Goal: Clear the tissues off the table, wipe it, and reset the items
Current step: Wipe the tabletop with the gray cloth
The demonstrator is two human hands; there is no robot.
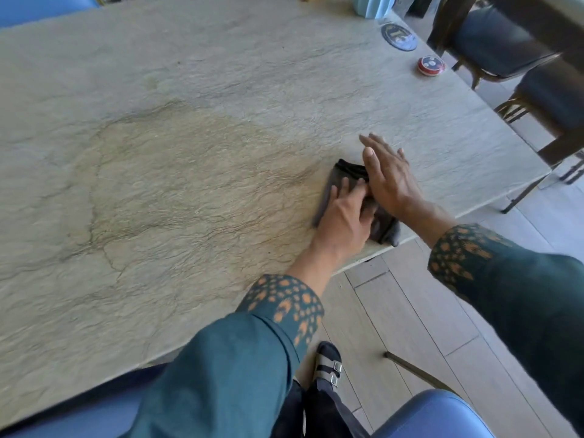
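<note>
A dark grey cloth lies folded on the stone-patterned table near its front right edge. My left hand rests on the cloth with fingers spread and pressing down. My right hand lies flat with straight fingers over the cloth's right side, partly covering it. A corner of the cloth reaches the table's edge. No tissues are visible on the table.
A red round tin and a dark round coaster sit at the far right of the table. A light blue container stands at the back. Dark chairs stand to the right, blue chairs near me.
</note>
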